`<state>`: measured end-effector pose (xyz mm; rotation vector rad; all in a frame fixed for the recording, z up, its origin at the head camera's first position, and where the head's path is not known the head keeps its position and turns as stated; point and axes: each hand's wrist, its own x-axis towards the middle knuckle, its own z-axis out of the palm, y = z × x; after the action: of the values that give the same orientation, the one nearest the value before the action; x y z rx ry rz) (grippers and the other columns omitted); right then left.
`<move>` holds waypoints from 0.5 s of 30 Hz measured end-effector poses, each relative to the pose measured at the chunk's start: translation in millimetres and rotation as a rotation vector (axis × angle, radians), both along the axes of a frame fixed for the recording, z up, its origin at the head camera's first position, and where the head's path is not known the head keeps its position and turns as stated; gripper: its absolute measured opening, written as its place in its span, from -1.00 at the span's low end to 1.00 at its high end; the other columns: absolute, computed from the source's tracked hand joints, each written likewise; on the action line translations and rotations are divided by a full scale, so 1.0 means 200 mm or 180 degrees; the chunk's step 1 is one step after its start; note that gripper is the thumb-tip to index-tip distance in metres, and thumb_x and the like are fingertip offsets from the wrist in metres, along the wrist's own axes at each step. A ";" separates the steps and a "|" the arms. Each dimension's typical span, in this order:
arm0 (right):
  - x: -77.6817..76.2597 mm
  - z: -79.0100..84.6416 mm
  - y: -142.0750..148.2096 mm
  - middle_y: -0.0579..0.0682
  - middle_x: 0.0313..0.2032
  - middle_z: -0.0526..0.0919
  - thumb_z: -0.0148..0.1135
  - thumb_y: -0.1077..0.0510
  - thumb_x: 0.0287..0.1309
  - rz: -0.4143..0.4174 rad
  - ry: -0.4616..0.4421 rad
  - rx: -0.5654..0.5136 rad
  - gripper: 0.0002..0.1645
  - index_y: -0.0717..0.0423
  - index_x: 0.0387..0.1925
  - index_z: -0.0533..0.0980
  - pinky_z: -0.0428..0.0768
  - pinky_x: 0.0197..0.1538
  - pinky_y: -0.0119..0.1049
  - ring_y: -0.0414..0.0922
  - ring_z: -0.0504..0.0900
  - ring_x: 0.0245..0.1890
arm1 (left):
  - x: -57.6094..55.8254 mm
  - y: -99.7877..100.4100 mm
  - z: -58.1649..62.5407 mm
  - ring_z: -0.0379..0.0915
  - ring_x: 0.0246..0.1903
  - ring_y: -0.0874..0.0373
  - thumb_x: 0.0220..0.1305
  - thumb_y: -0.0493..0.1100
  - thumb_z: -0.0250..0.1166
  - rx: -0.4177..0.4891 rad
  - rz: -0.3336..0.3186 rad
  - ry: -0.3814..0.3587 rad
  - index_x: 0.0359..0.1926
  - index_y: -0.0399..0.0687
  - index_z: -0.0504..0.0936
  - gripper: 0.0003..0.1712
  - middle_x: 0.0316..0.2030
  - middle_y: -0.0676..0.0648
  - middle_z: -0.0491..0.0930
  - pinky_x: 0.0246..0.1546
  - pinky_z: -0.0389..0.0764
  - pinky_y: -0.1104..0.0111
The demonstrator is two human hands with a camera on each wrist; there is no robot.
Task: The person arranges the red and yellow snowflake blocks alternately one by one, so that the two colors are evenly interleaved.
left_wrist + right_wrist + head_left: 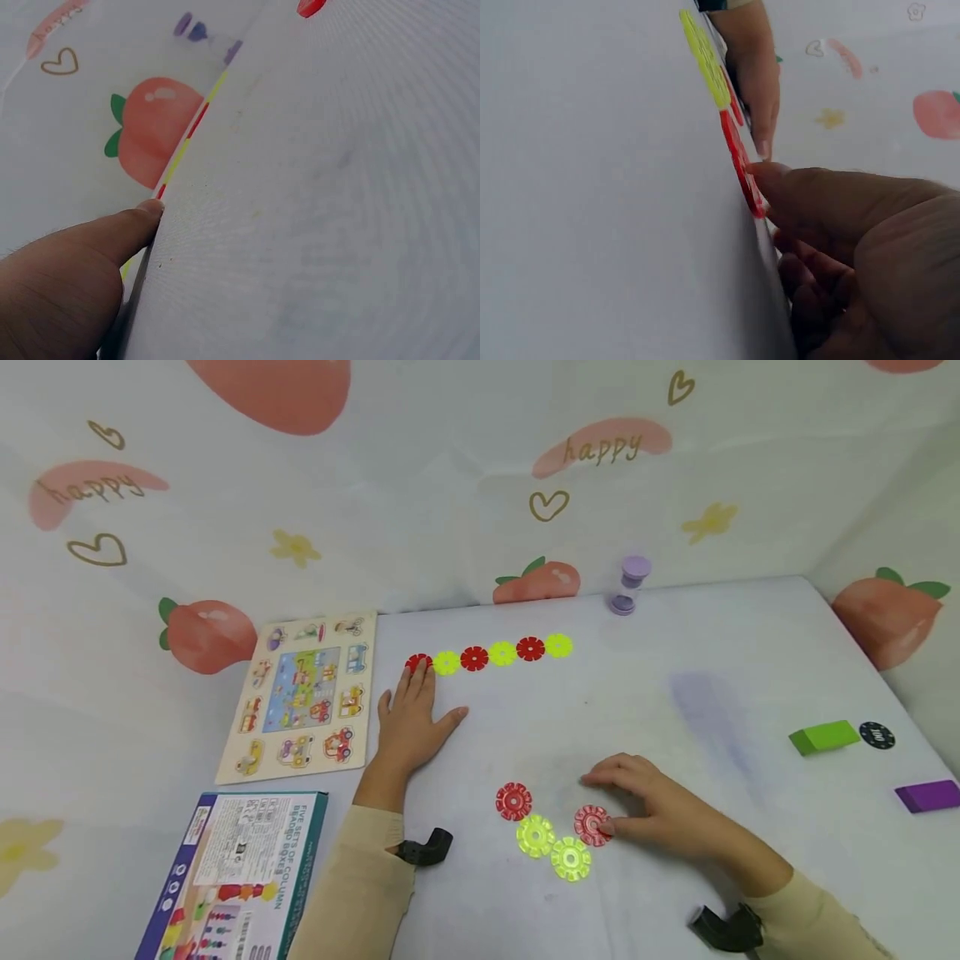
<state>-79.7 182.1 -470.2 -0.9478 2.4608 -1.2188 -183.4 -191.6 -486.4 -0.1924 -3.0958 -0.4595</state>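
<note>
In the head view, the left hand [412, 727] lies flat with a wide grip, fingertips on a red notched plastic disc [417, 656]. That disc is the left end of a far row of six [474, 658], alternating red and yellow, on the white-covered bench [637, 693]. Nearer, four more discs form an arc: two yellow between two red. The right hand [660, 806] has its thumb on the arc's right-hand red disc [590, 823], with the forefinger well apart, so its grip is wide too. At the left are a wooden picture puzzle board [296, 702] and, nearer, a printed cardboard box [247, 868]; a purple hourglass [628, 585] stands at the far edge.

In the left wrist view, the left thumb [142, 217] shows beside the row, seen edge-on.

In the right wrist view, the right thumb [776, 180] touches the red disc, a yellow disc [705, 58] just beyond it; the other fingers are bent, partly in shadow.
</note>
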 end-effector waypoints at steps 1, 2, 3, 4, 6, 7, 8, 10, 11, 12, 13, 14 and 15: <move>0.01 0.00 -0.01 -0.21 0.13 0.42 0.40 0.01 0.10 0.0028 0.0092 0.0090 -0.49 -0.20 0.11 0.50 0.31 0.16 -0.35 -0.18 0.31 0.17 | 0.00 0.00 0.00 -0.43 0.44 0.01 0.15 0.53 -0.04 -0.0006 0.0004 -0.0001 0.50 -0.07 -0.06 0.12 0.49 -0.03 -0.20 0.27 -0.28 -0.18; 0.01 0.00 -0.01 -0.21 0.13 0.41 0.39 0.02 0.10 0.0048 0.0161 0.0146 -0.57 -0.24 0.04 0.54 0.31 0.14 -0.31 -0.17 0.28 0.17 | 0.00 0.00 -0.01 -0.43 0.44 0.01 0.15 0.54 -0.04 -0.0022 0.0008 -0.0001 0.50 -0.06 -0.06 0.13 0.49 -0.03 -0.20 0.27 -0.28 -0.18; 0.02 0.01 -0.02 -0.20 0.12 0.40 0.40 0.05 0.10 0.0067 0.0198 0.0182 -0.63 -0.27 -0.03 0.56 0.32 0.12 -0.27 -0.16 0.27 0.16 | 0.00 0.00 -0.01 -0.43 0.44 0.01 0.15 0.53 -0.03 -0.0013 0.0008 -0.0004 0.50 -0.07 -0.05 0.13 0.49 -0.03 -0.19 0.27 -0.28 -0.18; 0.02 0.01 -0.02 -0.19 0.12 0.39 0.41 0.07 0.08 0.0085 0.0227 0.0202 -0.64 -0.28 -0.07 0.56 0.33 0.10 -0.23 -0.14 0.26 0.15 | 0.00 0.00 -0.01 -0.43 0.44 0.01 0.14 0.53 -0.02 -0.0014 0.0011 -0.0010 0.50 -0.07 -0.04 0.13 0.49 -0.03 -0.19 0.27 -0.28 -0.18; 0.03 0.02 -0.02 -0.18 0.13 0.38 0.45 0.07 0.03 0.0102 0.0241 0.0263 -0.61 -0.30 -0.10 0.55 0.33 0.08 -0.17 -0.13 0.25 0.15 | 0.00 0.00 -0.01 -0.42 0.44 0.01 0.14 0.53 -0.02 0.0001 0.0002 -0.0008 0.50 -0.07 -0.03 0.13 0.49 -0.03 -0.18 0.27 -0.27 -0.18; 0.03 0.02 -0.02 -0.18 0.13 0.37 0.47 0.06 0.00 0.0103 0.0262 0.0304 -0.58 -0.30 -0.09 0.54 0.33 0.08 -0.15 -0.13 0.24 0.15 | 0.00 0.00 -0.01 -0.42 0.44 0.00 0.14 0.53 -0.01 0.0007 -0.0003 -0.0006 0.50 -0.08 -0.03 0.13 0.49 -0.03 -0.18 0.27 -0.27 -0.17; 0.03 0.02 -0.02 -0.18 0.13 0.37 0.49 0.06 -0.03 0.0108 0.0282 0.0342 -0.55 -0.30 -0.07 0.53 0.33 0.08 -0.14 -0.14 0.24 0.15 | 0.00 0.01 -0.01 -0.42 0.44 0.00 0.14 0.53 -0.02 0.0006 -0.0012 -0.0005 0.50 -0.07 -0.03 0.13 0.49 -0.03 -0.18 0.27 -0.26 -0.17; 0.04 0.03 -0.02 -0.20 0.13 0.36 0.51 0.04 -0.07 0.0104 0.0301 0.0401 -0.48 -0.28 -0.04 0.50 0.35 0.08 -0.13 -0.15 0.23 0.15 | 0.00 0.01 -0.01 -0.42 0.44 0.00 0.14 0.53 -0.03 0.0002 -0.0018 0.0002 0.50 -0.07 -0.04 0.13 0.49 -0.03 -0.19 0.27 -0.27 -0.18; 0.04 0.03 -0.02 -0.22 0.11 0.37 0.51 0.04 -0.07 0.0083 0.0279 0.0409 -0.50 -0.28 -0.07 0.49 0.36 0.08 -0.15 -0.17 0.24 0.14 | -0.01 0.01 -0.01 -0.41 0.44 0.00 0.15 0.54 -0.03 -0.0003 -0.0014 0.0005 0.50 -0.07 -0.04 0.13 0.49 -0.03 -0.19 0.27 -0.27 -0.18; 0.04 0.03 -0.03 -0.23 0.08 0.40 0.49 0.04 -0.04 0.0061 0.0244 0.0388 -0.55 -0.28 -0.11 0.48 0.37 0.07 -0.18 -0.18 0.25 0.12 | -0.01 0.00 -0.01 -0.42 0.44 0.00 0.14 0.54 -0.04 -0.0013 -0.0005 0.0003 0.50 -0.07 -0.04 0.13 0.49 -0.02 -0.19 0.27 -0.27 -0.18; 0.04 0.04 -0.03 -0.25 0.03 0.43 0.48 0.04 -0.01 0.0026 0.0173 0.0355 -0.59 -0.28 -0.15 0.47 0.39 0.06 -0.21 -0.20 0.30 0.08 | -0.01 0.00 -0.01 -0.42 0.44 0.00 0.14 0.54 -0.04 -0.0018 0.0002 0.0003 0.50 -0.07 -0.05 0.13 0.49 -0.02 -0.19 0.27 -0.27 -0.18; 0.03 0.04 -0.03 -0.26 -0.03 0.47 0.45 0.04 0.03 0.0000 0.0040 0.0287 -0.64 -0.26 -0.18 0.46 0.42 0.01 -0.24 -0.21 0.36 0.02 | -0.01 0.00 0.00 -0.42 0.44 0.01 0.14 0.54 -0.04 -0.0025 0.0002 -0.0002 0.50 -0.06 -0.05 0.13 0.49 -0.02 -0.20 0.27 -0.27 -0.18; 0.03 0.04 -0.02 -0.26 -0.10 0.51 0.42 0.05 0.07 -0.0035 -0.0086 0.0209 -0.68 -0.24 -0.19 0.45 0.46 -0.05 -0.28 -0.22 0.41 -0.05 | -0.01 0.00 0.00 -0.42 0.44 0.01 0.14 0.54 -0.04 -0.0019 -0.0001 -0.0005 0.50 -0.07 -0.05 0.13 0.49 -0.02 -0.20 0.27 -0.27 -0.18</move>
<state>-74.4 177.4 -461.9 -0.8959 2.4718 -1.1391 -185.1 -190.7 -487.2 -0.1927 -3.0990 -0.4505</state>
